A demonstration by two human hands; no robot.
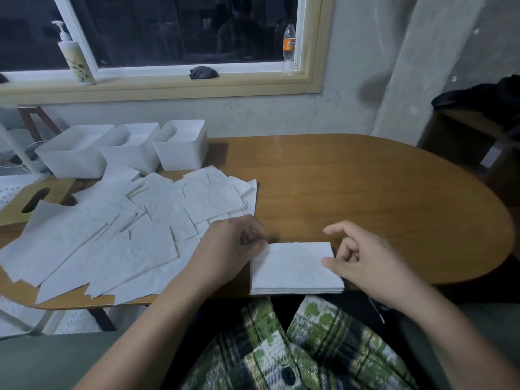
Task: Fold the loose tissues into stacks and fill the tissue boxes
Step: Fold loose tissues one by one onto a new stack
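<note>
A neat stack of folded white tissues (295, 270) lies at the near edge of the wooden table (380, 198). My left hand (233, 246) pinches the stack's far left corner with curled fingers. My right hand (363, 258) rests at the stack's right edge, thumb on top of the tissue, fingers loosely curled above the table. A wide spread of loose white tissues (126, 235) covers the left half of the table. Three white open tissue boxes (126, 150) stand in a row at the back left, with tissues visible inside.
A wooden box lid with an oval slot (36, 199) lies at the left, partly under tissues. On the window sill stand a pump bottle (74, 57), a dark cloth (203, 72) and a soda bottle (289, 49). A dark shelf (472, 130) is at the right.
</note>
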